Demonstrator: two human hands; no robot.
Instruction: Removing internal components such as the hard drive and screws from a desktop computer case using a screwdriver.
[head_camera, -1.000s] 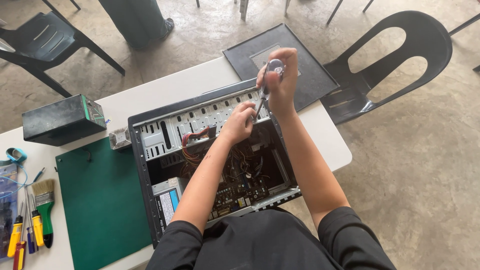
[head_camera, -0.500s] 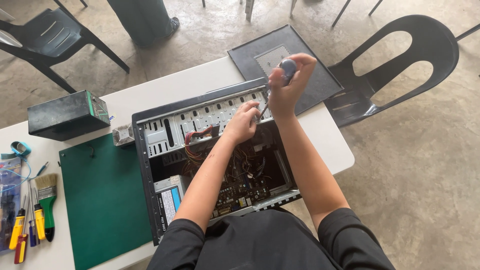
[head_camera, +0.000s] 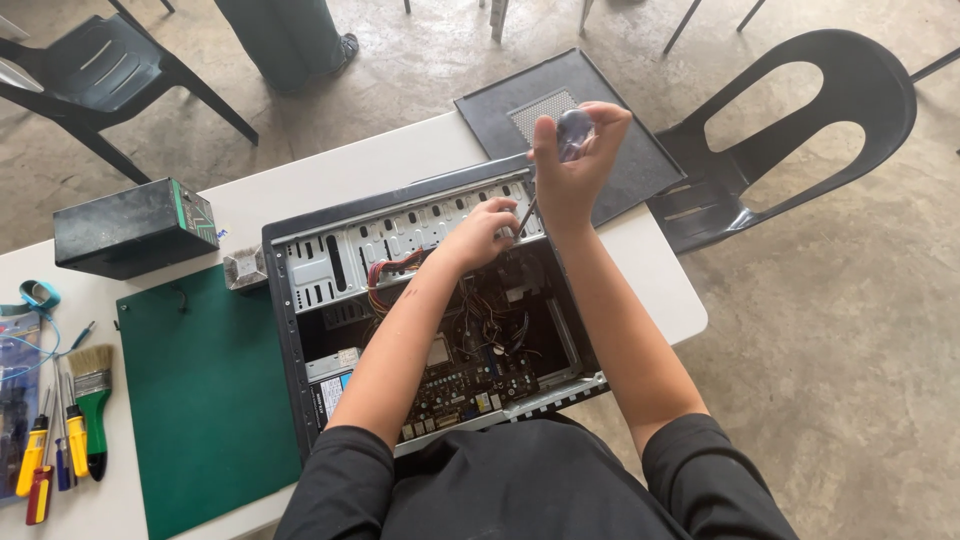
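Observation:
An open black computer case (head_camera: 283, 330) lies on its side on the white table (head_camera: 350, 180), with its circuit board and wires showing. My right hand (head_camera: 572, 165) is raised over the case's far end, closed around the handle of a screwdriver (head_camera: 573, 128) that points down. My left hand (head_camera: 482, 232) rests at the far inside wall of the case, fingers pinched at the screwdriver's tip, near a bundle of red and yellow wires (head_camera: 395, 270).
A green mat (head_camera: 205, 400) lies left of the case. A black box-shaped power unit (head_camera: 130, 228) stands at the table's far left. Yellow-handled screwdrivers (head_camera: 35, 455) and a green-handled brush (head_camera: 92, 405) lie at the left edge. A black side panel (head_camera: 620, 110) and black chairs (head_camera: 800, 130) are beyond.
The right hand with the screwdriver has stayed over the case's far end with small shifts. The left hand stays at the tip.

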